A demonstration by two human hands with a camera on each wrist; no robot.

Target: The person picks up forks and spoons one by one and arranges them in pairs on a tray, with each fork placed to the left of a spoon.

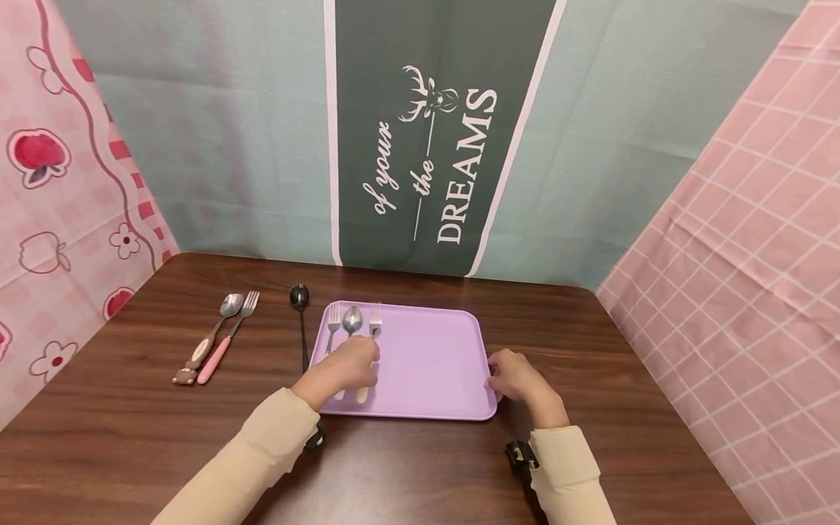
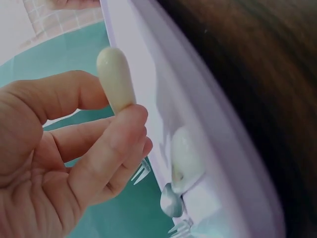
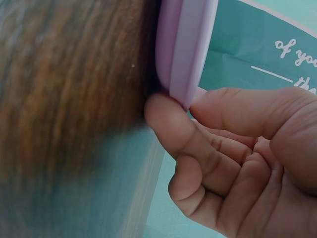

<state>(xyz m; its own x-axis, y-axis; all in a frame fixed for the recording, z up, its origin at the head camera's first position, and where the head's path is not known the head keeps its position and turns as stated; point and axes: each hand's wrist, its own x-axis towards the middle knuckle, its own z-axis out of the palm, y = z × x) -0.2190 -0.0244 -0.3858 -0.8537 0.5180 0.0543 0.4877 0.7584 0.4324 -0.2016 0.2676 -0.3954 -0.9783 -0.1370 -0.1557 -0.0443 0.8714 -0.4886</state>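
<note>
I saw a brown table point(image 1: 407, 470) on my feed, and on it a purple tray point(image 1: 429, 357). The right hand point(image 1: 520, 377) pinched the tray's right edge; the left hand point(image 1: 351, 363), over the tray's left part, pinched a fork point(image 1: 375, 326) by its pale handle (the left wrist view gave me that clearly). I couldn't tell whether its tines touched the tray. A spoon point(image 1: 352, 319) and a second fork point(image 1: 334, 319) lay just left of it.

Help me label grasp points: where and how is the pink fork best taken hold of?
Pinch the pink fork by its handle, probably from above and the person's side, across its width. It lies flat, handle toward the person, tines away; the brown spoon lies close on its left, leaving little room there.
</note>
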